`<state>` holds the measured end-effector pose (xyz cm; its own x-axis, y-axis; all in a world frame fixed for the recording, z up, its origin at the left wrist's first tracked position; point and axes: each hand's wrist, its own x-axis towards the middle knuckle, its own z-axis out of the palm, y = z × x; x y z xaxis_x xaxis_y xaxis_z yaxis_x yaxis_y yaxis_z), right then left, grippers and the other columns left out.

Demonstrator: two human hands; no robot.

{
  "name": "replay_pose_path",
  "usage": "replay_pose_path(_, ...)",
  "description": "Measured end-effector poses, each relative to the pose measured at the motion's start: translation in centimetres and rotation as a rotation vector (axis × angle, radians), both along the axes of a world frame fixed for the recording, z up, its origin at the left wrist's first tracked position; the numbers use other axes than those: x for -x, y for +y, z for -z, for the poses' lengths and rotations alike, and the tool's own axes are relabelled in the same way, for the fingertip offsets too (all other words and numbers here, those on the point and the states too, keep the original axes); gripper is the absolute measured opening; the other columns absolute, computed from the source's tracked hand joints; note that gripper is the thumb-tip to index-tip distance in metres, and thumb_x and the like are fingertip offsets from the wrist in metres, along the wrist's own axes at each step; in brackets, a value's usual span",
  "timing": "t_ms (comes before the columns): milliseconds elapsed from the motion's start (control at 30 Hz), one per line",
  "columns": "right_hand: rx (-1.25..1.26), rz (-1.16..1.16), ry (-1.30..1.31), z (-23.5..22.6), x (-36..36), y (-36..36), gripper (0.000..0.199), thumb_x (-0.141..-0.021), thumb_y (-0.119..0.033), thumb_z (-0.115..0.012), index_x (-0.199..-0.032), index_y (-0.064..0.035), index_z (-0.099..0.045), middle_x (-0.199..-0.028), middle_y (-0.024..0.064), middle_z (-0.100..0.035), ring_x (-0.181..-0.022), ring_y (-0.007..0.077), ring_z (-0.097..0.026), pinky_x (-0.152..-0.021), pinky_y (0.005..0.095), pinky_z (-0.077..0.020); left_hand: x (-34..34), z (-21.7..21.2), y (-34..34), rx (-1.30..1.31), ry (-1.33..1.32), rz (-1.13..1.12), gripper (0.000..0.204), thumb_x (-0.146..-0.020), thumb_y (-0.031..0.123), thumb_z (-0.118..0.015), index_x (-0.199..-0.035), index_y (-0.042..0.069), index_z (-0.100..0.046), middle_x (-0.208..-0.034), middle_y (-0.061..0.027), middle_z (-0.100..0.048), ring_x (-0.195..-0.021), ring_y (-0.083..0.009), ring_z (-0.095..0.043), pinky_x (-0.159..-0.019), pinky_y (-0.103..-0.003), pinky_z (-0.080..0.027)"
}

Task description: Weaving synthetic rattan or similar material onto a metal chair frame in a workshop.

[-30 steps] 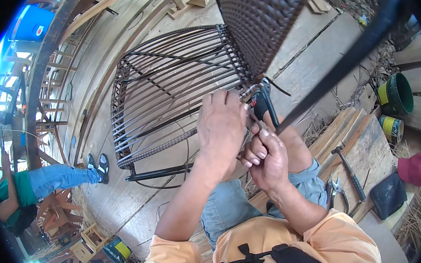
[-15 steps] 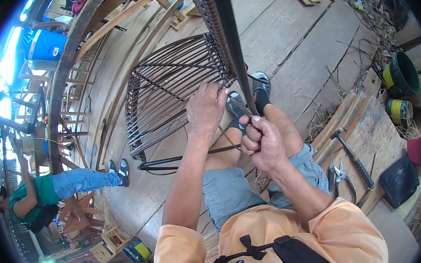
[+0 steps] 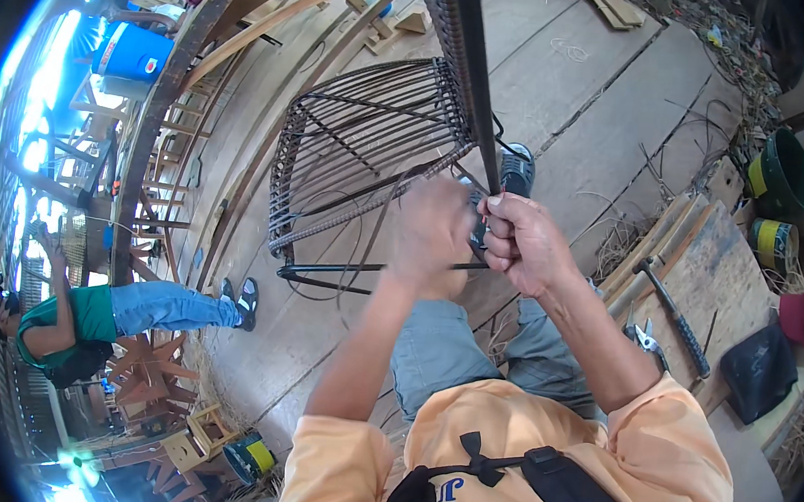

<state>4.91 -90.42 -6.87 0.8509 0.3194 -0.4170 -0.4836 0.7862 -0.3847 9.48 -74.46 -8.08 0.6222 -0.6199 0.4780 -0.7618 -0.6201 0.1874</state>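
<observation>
A dark brown woven rattan chair frame (image 3: 373,145) lies tilted before me, its open rows of rods facing left. One long side post (image 3: 477,78), partly wrapped with strand, rises away from me. My right hand (image 3: 530,247) is closed at the near end of this post, pinching a thin rattan strand whose end is hidden in the fingers. Just left of it, my left hand (image 3: 437,225) is smeared by motion, so its fingers cannot be read. A loose loop of strand (image 3: 354,257) hangs beside my left forearm, across the frame's lower bar.
On a wooden board (image 3: 732,258) at right lie a hammer (image 3: 675,315), pliers (image 3: 645,341) and a black pouch (image 3: 759,373). Green buckets (image 3: 781,172) stand beyond. At left, another person (image 3: 75,320) in a green top stands near a curved beam, wooden frames and a blue cooler (image 3: 134,55).
My left hand has moved right, close to the right hand, and blurred. The right hand has risen slightly to the post's end. A strand loop now swings beside my left forearm.
</observation>
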Motion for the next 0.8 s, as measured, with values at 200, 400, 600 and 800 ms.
replay_pose_path(200,0.011,-0.041,-0.004,-0.2,0.6,0.0,0.013,-0.087,-0.015,-0.049,-0.082,-0.0034,-0.051,-0.052,-0.0065,-0.025,-0.039,0.0052,-0.022,-0.037,0.0229,-0.0198,10.3,0.7,2.6,-0.118,0.638,-0.049,0.021,-0.082,0.022,-0.055,-0.073,0.004,-0.056,-0.079,-0.0155,-0.057,-0.073,-0.0319,-0.057,-0.06,-0.042,-0.043)
replay_pose_path(400,-0.015,-0.022,-0.007,-0.2,0.5,0.5,0.013,-0.087,-0.014,-0.048,-0.083,-0.0021,-0.051,-0.052,-0.0063,-0.025,-0.04,0.0054,-0.022,-0.037,0.023,-0.0195,30.2,3.9,16.8,-0.28,0.865,-0.727,0.02,-0.085,0.011,-0.04,-0.085,0.002,-0.058,-0.083,-0.0179,-0.058,-0.074,-0.035,-0.057,-0.064,-0.041,-0.046)
replay_pose_path(600,0.007,-0.023,-0.008,0.2,1.6,1.6,0.013,-0.087,-0.014,-0.047,-0.085,-0.0025,-0.05,-0.052,-0.0058,-0.025,-0.039,0.0054,-0.022,-0.037,0.0225,-0.019,58.4,12.2,22.8,0.054,1.204,-1.161,0.035,-0.091,0.024,-0.033,-0.086,0.005,-0.062,-0.077,-0.0169,-0.061,-0.07,-0.0331,-0.06,-0.064,-0.041,-0.047)
replay_pose_path(800,0.205,-0.09,0.006,0.1,3.0,3.3,0.015,-0.087,-0.019,-0.049,-0.084,-0.0047,-0.049,-0.052,-0.006,-0.025,-0.037,0.006,-0.023,-0.036,0.0222,-0.0188,61.2,17.2,21.8,-0.422,1.301,-1.203,0.035,-0.091,0.027,-0.036,-0.086,0.005,-0.062,-0.078,-0.0168,-0.062,-0.07,-0.0339,-0.06,-0.063,-0.043,-0.046)
